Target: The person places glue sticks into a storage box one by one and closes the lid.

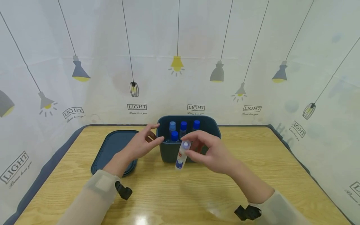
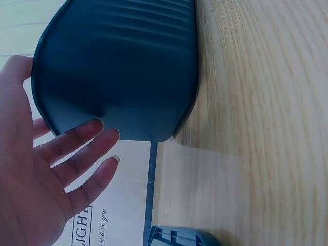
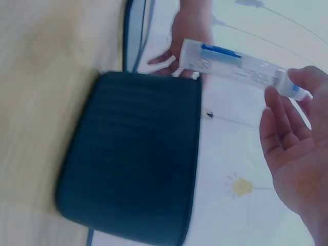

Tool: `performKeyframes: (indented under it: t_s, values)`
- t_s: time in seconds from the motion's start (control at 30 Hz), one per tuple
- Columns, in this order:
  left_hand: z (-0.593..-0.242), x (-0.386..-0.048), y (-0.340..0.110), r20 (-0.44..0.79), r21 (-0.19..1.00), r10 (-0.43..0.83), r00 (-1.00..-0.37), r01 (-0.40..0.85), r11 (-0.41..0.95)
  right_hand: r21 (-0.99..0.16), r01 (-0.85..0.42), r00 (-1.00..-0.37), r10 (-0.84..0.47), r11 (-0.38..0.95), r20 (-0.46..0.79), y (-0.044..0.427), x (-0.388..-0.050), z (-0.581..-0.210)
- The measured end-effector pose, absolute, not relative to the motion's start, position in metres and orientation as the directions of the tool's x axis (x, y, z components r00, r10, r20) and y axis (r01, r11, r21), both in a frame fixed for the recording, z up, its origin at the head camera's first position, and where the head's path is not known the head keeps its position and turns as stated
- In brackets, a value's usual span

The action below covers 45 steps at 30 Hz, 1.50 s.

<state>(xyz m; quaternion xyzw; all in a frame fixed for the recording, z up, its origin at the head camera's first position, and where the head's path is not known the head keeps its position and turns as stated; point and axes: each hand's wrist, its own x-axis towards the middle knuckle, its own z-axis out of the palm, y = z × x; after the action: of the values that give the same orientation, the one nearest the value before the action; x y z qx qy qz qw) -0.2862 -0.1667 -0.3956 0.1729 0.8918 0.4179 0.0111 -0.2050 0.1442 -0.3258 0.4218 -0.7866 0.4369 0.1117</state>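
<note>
My right hand (image 1: 211,153) pinches the top of a slim clear bottle (image 1: 181,156) with a blue and orange label, seemingly a glue bottle. It tilts in front of the dark teal bin (image 1: 168,153). In the right wrist view, the glue bottle (image 3: 230,64) is held at its blue-tinted end by thumb and fingers (image 3: 279,136). My left hand (image 1: 140,143) is at the bin's left end, fingers spread; in the left wrist view, that hand (image 2: 43,174) touches the bin's rim (image 2: 34,77). Several bottles with blue caps (image 1: 183,126) stand inside the bin.
A dark teal lid (image 1: 115,150) lies on the wooden table (image 1: 157,190), left of the bin and partly under my left forearm. Behind the table hangs a white cloth (image 1: 157,37) printed with lamps.
</note>
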Motion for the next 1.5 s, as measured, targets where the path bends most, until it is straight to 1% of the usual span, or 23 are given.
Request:
performKeyframes:
  t_s: [0.17, 0.33, 0.47, 0.63, 0.77, 0.93, 1.23, 1.5]
  values:
    - [-0.396, -0.286, -0.168, 0.129, 0.751, 0.324, -0.937, 0.306, 0.585, -0.576, -0.774, -0.626, -0.454, 0.262, 0.634, 0.160, -0.214, -0.311]
    - [-0.396, -0.286, -0.168, 0.128, 0.754, 0.326, -0.937, 0.305, 0.582, -0.582, -0.754, -0.657, -0.332, 0.304, 0.677, 0.170, -0.227, -0.300]
    - [-0.396, -0.286, -0.167, 0.124, 0.756, 0.328, -0.937, 0.303, 0.581, -0.603, -0.711, -0.699, -0.263, 0.362, 0.665, 0.176, -0.237, -0.297]
    - [-0.396, -0.286, -0.167, 0.125, 0.755, 0.327, -0.937, 0.303, 0.581, -0.646, -0.648, -0.754, -0.225, 0.403, 0.617, 0.180, -0.254, -0.303]
    - [-0.395, -0.285, -0.166, 0.125, 0.756, 0.325, -0.937, 0.302, 0.580, -0.675, -0.594, -0.799, -0.228, 0.437, 0.556, 0.181, -0.270, -0.314]
    - [-0.395, -0.284, -0.167, 0.128, 0.755, 0.325, -0.937, 0.304, 0.580, -0.693, -0.537, -0.843, -0.269, 0.481, 0.466, 0.176, -0.284, -0.328]
    - [-0.395, -0.283, -0.167, 0.128, 0.754, 0.325, -0.937, 0.305, 0.582, -0.682, -0.503, -0.864, -0.338, 0.531, 0.374, 0.159, -0.301, -0.347]
    - [-0.395, -0.283, -0.167, 0.121, 0.752, 0.326, -0.937, 0.301, 0.586, -0.638, -0.457, -0.886, -0.380, 0.619, 0.266, 0.150, -0.306, -0.348]
